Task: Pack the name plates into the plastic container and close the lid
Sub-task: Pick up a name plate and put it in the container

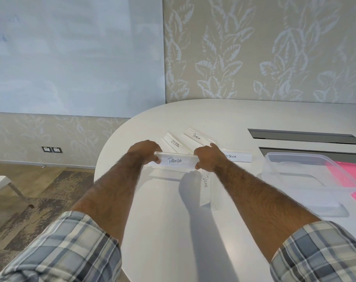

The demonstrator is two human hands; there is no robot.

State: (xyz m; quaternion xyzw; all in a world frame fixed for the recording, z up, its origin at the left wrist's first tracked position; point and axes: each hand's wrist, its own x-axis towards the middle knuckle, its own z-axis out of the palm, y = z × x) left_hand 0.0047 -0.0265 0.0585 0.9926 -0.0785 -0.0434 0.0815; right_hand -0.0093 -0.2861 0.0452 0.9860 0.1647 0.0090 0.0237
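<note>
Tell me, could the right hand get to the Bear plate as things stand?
Probably yes: the Bear plate lies uncovered just below the right hand, but that hand grips the Panda plate.

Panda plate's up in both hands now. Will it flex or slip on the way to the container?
Probably stiff: the Panda plate spans straight between the left hand and right hand, no sag. It looks like clear glossy plastic, so possibly slippery at the ends. Likely light, since fingertips alone carry it.
</note>
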